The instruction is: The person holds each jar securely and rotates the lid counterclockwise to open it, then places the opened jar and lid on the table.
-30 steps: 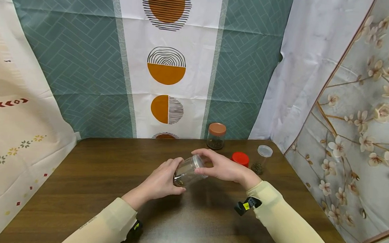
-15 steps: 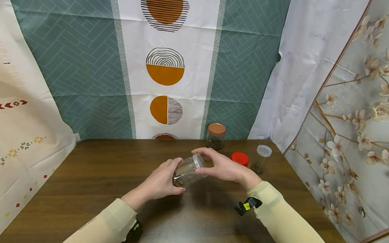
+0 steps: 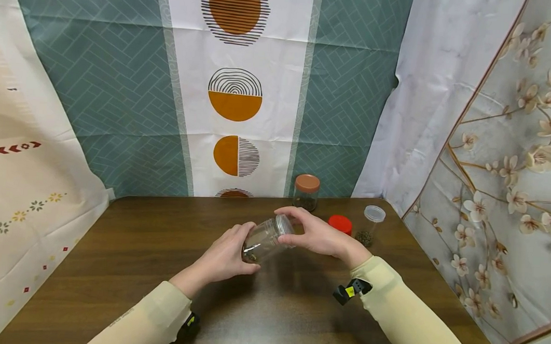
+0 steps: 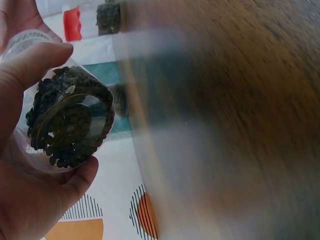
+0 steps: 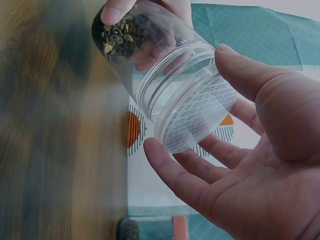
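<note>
A clear plastic jar (image 3: 259, 243) is tilted above the table, its mouth towards the upper right. Small dark pieces (image 4: 70, 125) lie gathered at its bottom in the left wrist view. My left hand (image 3: 226, 255) grips the jar around its lower part, thumb on the near side. With thumb and fingers, my right hand (image 3: 316, 235) holds the rim of a clear screw lid (image 5: 195, 112). In the right wrist view the lid stands slightly off the jar's threaded neck (image 5: 150, 92), tilted against it, with a narrow gap. Whether they still touch at one edge, I cannot tell.
Behind the right hand stand a jar with an orange-brown lid (image 3: 307, 184), a red-lidded jar (image 3: 340, 225) partly hidden, and a clear-lidded jar (image 3: 366, 233) with dark contents. The wooden table (image 3: 160, 228) meets hanging cloths (image 3: 128, 133) at the back and sides.
The lid has come away slightly from the jar's neck. My left hand and the jar have shifted a little left, while the right hand with the lid has moved slightly up.
</note>
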Demonstrator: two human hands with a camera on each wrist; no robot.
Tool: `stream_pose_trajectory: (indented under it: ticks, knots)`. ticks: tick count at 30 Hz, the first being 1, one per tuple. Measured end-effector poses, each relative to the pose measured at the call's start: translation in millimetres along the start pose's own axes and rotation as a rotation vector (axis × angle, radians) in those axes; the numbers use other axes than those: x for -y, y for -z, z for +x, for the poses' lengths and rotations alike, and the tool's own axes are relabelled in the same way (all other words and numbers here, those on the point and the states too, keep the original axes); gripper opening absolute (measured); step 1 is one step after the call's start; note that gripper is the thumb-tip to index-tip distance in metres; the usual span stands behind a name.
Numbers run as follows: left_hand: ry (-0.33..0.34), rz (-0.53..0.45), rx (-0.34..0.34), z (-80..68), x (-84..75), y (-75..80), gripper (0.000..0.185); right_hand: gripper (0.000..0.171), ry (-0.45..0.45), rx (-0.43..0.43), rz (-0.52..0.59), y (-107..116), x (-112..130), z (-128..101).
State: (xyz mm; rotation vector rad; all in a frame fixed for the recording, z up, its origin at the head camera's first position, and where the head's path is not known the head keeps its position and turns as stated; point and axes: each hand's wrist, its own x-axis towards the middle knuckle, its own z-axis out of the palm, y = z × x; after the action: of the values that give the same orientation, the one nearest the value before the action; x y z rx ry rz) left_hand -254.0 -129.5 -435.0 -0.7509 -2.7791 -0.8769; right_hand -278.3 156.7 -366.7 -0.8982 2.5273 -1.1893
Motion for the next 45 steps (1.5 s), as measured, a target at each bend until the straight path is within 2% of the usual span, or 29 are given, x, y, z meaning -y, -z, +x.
stream_pose_trajectory:
  ticks: [8, 15, 22, 32, 45]
  knots:
    - [0.027, -0.01, -0.021, -1.5, 3.7, 1.5, 0.095, 0.069, 0.002, -0.018, -0.001, -0.2, 2.1, -0.4]
    - [0.09, -0.072, -0.057, -5.0, 6.0, 3.8, 0.097, 0.068, -0.006, -0.035, -0.01, -0.7, 3.2, 0.1]
    - [0.123, -0.068, -0.104, -7.0, 11.4, 6.6, 0.097, 0.069, -0.017, -0.066, -0.033, -2.8, 1.7, 3.6]
    - [0.173, -0.085, -0.138, -10.2, 18.0, 9.7, 0.097, 0.07, -0.021, -0.089, -0.078, -6.5, 0.9, 8.3]
    - [0.168, -0.045, -0.205, -13.0, 28.1, 12.3, 0.092, 0.071, -0.032, -0.091, -0.097, -6.6, -1.3, 8.4]
